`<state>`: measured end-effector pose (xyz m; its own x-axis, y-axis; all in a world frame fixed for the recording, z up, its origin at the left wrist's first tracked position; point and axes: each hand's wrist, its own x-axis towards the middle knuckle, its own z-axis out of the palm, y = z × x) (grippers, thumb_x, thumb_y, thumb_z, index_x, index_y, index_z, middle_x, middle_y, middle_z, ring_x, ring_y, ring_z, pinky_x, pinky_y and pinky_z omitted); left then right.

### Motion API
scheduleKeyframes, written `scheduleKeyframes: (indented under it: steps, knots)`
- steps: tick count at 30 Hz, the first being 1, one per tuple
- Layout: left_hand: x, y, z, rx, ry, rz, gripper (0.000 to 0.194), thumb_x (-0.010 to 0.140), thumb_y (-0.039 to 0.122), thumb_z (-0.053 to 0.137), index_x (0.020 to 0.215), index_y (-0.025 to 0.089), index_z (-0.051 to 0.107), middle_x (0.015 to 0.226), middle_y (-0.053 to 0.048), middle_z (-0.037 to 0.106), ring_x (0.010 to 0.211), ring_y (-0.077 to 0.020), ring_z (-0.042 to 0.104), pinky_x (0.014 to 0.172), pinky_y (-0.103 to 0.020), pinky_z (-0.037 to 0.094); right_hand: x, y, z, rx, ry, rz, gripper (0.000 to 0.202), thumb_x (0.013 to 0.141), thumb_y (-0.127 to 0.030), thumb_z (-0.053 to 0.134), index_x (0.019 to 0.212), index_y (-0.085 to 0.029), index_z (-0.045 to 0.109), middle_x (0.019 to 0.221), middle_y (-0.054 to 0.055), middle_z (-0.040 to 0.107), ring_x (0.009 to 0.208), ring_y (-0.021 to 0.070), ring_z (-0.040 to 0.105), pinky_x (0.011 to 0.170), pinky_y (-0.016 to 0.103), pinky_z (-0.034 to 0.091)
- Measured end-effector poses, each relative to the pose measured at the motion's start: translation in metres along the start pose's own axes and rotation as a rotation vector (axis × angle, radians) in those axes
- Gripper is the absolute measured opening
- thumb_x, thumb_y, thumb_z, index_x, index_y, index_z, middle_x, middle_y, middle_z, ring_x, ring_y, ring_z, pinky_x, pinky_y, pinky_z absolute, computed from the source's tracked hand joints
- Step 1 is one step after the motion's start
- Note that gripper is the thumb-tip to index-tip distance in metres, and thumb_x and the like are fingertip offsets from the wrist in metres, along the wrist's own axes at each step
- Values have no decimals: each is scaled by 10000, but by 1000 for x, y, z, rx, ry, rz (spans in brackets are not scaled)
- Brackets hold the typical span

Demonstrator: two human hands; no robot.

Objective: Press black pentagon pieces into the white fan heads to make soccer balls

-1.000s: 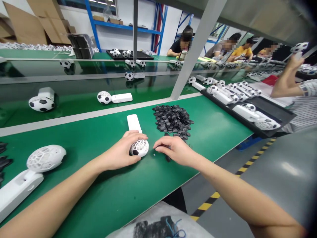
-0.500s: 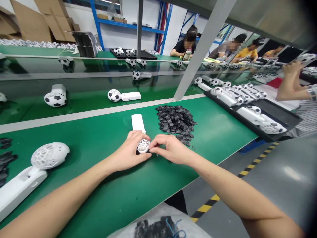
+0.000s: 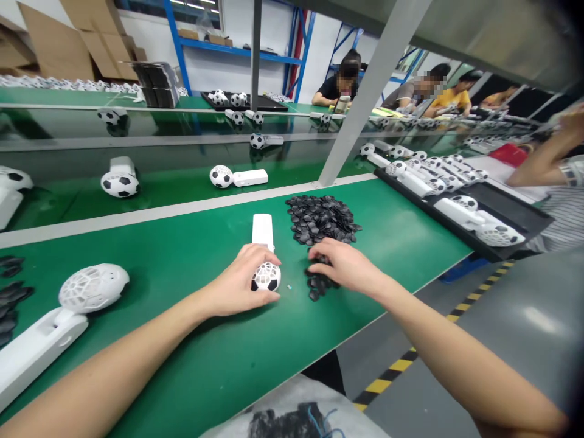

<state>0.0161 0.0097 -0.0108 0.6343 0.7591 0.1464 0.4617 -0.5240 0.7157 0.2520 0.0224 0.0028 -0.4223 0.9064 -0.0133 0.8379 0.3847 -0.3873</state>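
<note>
A white handheld fan with a football-patterned head lies on the green table, its handle pointing away from me. My left hand is wrapped round the left side of that head, thumb in front and fingers behind. Black pentagon patches sit in parts of its white grille. To the right, my right hand rests over a small loose group of black pentagon pieces. Its thumb and forefinger are apart, with pieces showing between them. Just behind lies a larger pile of black pieces.
Another white fan without black patches lies at the left, beside more black pieces. Beyond the pale rail, a green conveyor carries several fans. A black tray of fans stands at right, near a co-worker's arm. A metal post rises ahead.
My right hand has moved from the fan head to the small black pieces at the right. The fan head has turned, showing black patches in front. Fans on the near conveyor have shifted right.
</note>
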Motion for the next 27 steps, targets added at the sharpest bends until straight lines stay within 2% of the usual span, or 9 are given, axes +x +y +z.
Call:
scheduleKeyframes:
  steps: [2,5,8,11,14,17,20,23,27]
  knots:
    - [-1,-1,0,-8,12,8,416,662,316,671,1018,222,478,1120,-59,430,1127,-233,356,983,-393,304,-3,15,-2,-93,-1,53,133,773,-209,567,898,-208,611,914,48,590,810,173,559,701,267,420]
    - [-1,0,-3,-21,-22,19,392,655,272,677,998,224,494,1174,-71,379,1171,-230,338,1004,-379,294,-1,29,4,-54,-28,9,125,806,-225,495,806,-202,618,841,37,615,760,171,575,694,263,427]
    - [-2,0,-10,-1,-14,-67,467,604,223,689,1025,233,488,1215,-76,327,1199,-250,305,1003,-393,300,5,36,12,-11,8,-38,161,807,-259,472,759,-208,617,813,29,639,746,181,589,683,267,436]
    - [-4,0,-21,-3,7,-176,523,590,199,665,1075,232,468,1153,-72,363,1140,-246,368,968,-396,344,7,35,16,46,74,-1,156,802,-302,478,864,-230,602,807,7,652,668,165,595,621,257,448]
    - [-6,0,-32,-8,-68,-161,522,593,157,631,1086,229,475,1107,-59,410,1096,-233,409,950,-375,365,6,26,15,137,58,82,193,825,-378,444,852,-240,575,618,-28,602,504,137,547,505,237,432]
    - [-7,0,-36,5,-117,-155,543,588,127,617,1102,235,481,1123,-55,417,1103,-230,408,953,-361,361,6,13,14,314,19,82,214,823,-388,466,920,-233,576,648,-16,611,561,137,569,533,225,464]
    - [-7,0,-32,11,-64,-229,521,607,195,644,1103,225,487,1122,-65,410,1096,-238,415,936,-361,374,9,1,13,346,41,-57,197,825,-332,492,946,-222,603,797,25,626,688,149,588,625,243,487]
    - [-6,-1,-29,55,1,-251,529,601,243,668,1099,197,494,1074,-71,436,1051,-246,442,913,-367,383,13,-10,13,223,171,-255,162,835,-279,495,836,-212,643,838,45,591,781,164,574,727,279,468]
    - [-6,-2,-34,50,-27,-216,507,631,196,618,1119,206,484,1073,-59,467,991,-225,482,879,-354,397,15,-26,14,197,196,-376,151,848,-216,490,864,-212,641,856,39,594,801,148,570,737,265,465]
